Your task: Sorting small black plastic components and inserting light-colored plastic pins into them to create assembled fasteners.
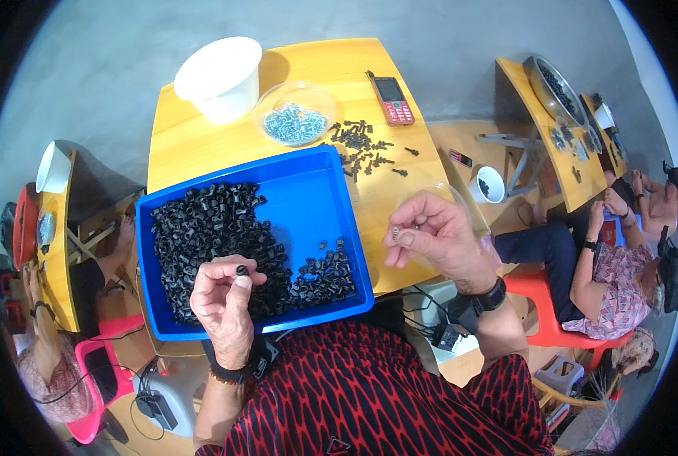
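My left hand point(223, 308) pinches a small black plastic cap point(242, 270) between thumb and finger, over the front of a blue tray point(340, 205). Many loose black caps point(202, 220) are heaped along the tray's left side, and a smaller heap point(325, 280) lies at its front right. To the right of the tray, my right hand point(439, 234) holds a tiny metal spring point(396, 232) at its fingertips. A clear round dish point(447, 190) shows partly behind that hand. Small black stemmed parts point(362, 144) lie scattered on the yellow table point(308, 64) beyond.
Behind the tray stand a white tub point(221, 80) and a clear bowl of small silvery metal pieces point(293, 123). A red and black keypad phone point(392, 100) lies far right. People sit at other tables on both sides. A white bucket point(488, 185) stands right of my table.
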Demonstrator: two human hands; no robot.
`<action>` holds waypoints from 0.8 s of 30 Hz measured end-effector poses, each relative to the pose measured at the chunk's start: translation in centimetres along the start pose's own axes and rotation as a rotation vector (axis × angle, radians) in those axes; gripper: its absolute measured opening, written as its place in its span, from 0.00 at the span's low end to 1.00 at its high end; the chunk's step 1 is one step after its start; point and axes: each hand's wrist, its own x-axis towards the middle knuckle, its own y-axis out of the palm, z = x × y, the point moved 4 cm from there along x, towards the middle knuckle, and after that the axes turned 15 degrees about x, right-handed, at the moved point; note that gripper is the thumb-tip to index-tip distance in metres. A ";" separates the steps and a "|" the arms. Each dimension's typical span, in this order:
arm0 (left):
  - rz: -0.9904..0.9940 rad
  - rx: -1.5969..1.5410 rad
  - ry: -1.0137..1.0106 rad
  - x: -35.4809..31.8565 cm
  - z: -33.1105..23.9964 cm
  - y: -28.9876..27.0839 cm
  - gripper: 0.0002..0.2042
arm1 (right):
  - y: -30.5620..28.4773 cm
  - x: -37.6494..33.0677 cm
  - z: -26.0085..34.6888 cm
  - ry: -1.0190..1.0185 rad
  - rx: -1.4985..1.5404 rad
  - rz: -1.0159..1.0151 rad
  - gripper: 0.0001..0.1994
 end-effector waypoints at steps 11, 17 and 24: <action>0.053 -0.099 -0.021 -0.3 0.2 -0.3 0.03 | 3.0 1.6 -3.2 0.046 0.268 0.050 0.07; 0.153 -0.123 -0.030 -0.2 0.4 0.1 0.03 | 4.4 2.2 -4.1 0.077 0.376 0.085 0.08; 0.142 -0.068 -0.064 -0.2 -0.1 0.0 0.03 | 5.9 3.0 -4.9 0.120 0.449 0.140 0.08</action>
